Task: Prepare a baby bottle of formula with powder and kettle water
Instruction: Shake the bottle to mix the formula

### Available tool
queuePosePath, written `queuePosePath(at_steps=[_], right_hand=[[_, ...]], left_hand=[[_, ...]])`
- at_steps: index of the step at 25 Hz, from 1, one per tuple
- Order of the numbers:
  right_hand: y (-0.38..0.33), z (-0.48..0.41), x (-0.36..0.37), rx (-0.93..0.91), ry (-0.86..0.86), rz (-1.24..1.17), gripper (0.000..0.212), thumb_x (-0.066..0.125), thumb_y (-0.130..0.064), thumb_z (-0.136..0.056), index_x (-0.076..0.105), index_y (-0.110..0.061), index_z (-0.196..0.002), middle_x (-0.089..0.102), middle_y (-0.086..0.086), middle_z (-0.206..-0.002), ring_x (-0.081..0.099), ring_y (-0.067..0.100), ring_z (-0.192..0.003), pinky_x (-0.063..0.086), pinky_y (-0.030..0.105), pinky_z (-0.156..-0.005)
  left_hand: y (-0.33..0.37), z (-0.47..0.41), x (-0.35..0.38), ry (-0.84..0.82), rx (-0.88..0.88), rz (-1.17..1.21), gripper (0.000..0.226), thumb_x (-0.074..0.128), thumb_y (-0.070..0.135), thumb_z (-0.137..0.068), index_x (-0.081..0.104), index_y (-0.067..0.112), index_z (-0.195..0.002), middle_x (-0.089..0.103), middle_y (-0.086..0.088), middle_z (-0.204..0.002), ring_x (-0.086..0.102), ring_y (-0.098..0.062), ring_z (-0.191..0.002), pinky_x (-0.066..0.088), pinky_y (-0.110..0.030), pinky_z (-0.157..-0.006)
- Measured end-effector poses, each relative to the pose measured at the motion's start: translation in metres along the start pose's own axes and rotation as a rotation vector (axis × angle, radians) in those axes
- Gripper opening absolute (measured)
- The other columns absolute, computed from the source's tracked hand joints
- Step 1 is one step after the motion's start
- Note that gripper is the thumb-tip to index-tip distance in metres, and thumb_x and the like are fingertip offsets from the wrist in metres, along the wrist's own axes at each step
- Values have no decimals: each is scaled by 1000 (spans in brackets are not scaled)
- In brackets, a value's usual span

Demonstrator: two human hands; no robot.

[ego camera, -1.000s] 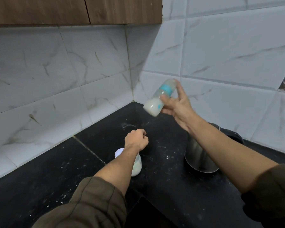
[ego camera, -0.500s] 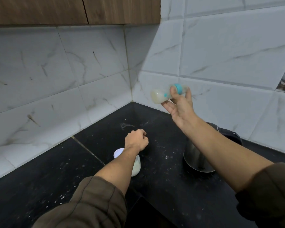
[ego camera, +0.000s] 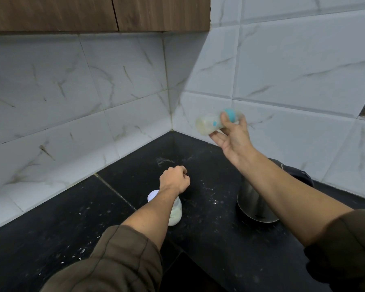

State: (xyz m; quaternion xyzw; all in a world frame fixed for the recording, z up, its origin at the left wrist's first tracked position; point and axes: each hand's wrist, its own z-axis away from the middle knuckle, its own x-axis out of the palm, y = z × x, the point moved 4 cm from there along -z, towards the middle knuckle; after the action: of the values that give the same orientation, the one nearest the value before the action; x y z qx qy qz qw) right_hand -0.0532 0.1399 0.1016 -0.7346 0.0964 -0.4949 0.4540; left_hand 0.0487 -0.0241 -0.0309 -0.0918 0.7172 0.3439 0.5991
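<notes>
My right hand (ego camera: pixel 233 137) holds a clear baby bottle (ego camera: pixel 210 123) with a teal ring, raised in the air near the tiled corner. The bottle lies almost sideways, its base pointing left, blurred, with milky liquid inside. My left hand (ego camera: pixel 174 181) is a closed fist resting on the black counter (ego camera: pixel 209 239), holding nothing that I can see. Under my left forearm stands a small jar of white powder (ego camera: pixel 175 213) with a white lid. A steel kettle (ego camera: pixel 254 205) stands on the counter beneath my right forearm.
White marble-pattern tiles cover both walls that meet at the corner (ego camera: pixel 171 123). Wooden cabinets (ego camera: pixel 97 13) hang above. White powder specks are scattered over the counter.
My right hand has swung the bottle from tilted base-down to nearly sideways and slightly higher, toward the right wall. The left fist, the jar and the kettle have stayed put.
</notes>
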Motion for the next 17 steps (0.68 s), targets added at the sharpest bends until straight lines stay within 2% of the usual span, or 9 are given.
queuePosePath(at_steps=[3, 4, 6, 9, 11, 14, 15, 17], right_hand=[[3, 14, 7, 116, -244, 353, 77, 77, -17, -90, 38, -35, -154, 69, 10, -133, 72, 35, -112, 60, 54, -91], [4, 17, 8, 133, -284, 400, 78, 77, -17, -89, 38, -38, -153, 71, 8, -129, 73, 35, -111, 60, 53, -90], [3, 17, 8, 102, -214, 290, 73, 76, -19, -91, 40, -33, -153, 69, 10, -132, 73, 35, -110, 62, 49, -86], [2, 7, 3, 109, 37, -41, 45, 73, -23, -96, 52, -13, -135, 63, 22, -138, 74, 35, -108, 63, 40, -81], [6, 11, 7, 240, 8, 8, 42, 71, -26, -97, 55, -10, -132, 67, 24, -131, 76, 33, -103, 65, 38, -79], [10, 24, 11, 319, -205, 296, 45, 68, -28, -98, 55, -13, -138, 74, 17, -118, 77, 30, -92, 65, 36, -76], [12, 24, 9, 316, -181, 288, 48, 69, -29, -97, 54, -13, -140, 74, 17, -117, 77, 30, -92, 66, 36, -74], [14, 21, 1, 349, 0, 118, 54, 73, -30, -95, 52, -9, -140, 73, 23, -116, 77, 34, -94, 66, 37, -70]], left_hand=[[-1, -3, 1, -22, -6, 1, 37, 56, 28, -98, 67, 27, -133, 75, 1, -116, 69, -23, -108, 58, -40, -93], [-1, -3, 0, -31, -7, 5, 37, 57, 28, -98, 67, 27, -134, 74, 1, -117, 69, -23, -107, 59, -40, -93], [-1, -3, 1, -30, -9, 9, 37, 56, 28, -98, 67, 27, -133, 74, 1, -117, 69, -23, -107, 59, -40, -93], [-2, 0, 0, -11, -9, -1, 37, 55, 27, -97, 68, 27, -132, 75, 1, -117, 69, -25, -109, 57, -39, -92], [-3, 0, 0, -12, -11, 1, 38, 55, 27, -97, 68, 28, -132, 75, 1, -117, 69, -25, -109, 57, -39, -93], [-2, 0, 2, -33, -10, 8, 38, 56, 28, -97, 67, 27, -133, 75, 0, -117, 69, -25, -108, 58, -41, -93], [-2, 1, 1, -32, -13, 9, 38, 56, 28, -97, 67, 27, -134, 74, 0, -118, 69, -25, -108, 58, -41, -94], [-4, 2, 1, -19, -16, 3, 39, 55, 27, -97, 67, 27, -133, 74, -1, -119, 68, -27, -110, 57, -41, -94]])
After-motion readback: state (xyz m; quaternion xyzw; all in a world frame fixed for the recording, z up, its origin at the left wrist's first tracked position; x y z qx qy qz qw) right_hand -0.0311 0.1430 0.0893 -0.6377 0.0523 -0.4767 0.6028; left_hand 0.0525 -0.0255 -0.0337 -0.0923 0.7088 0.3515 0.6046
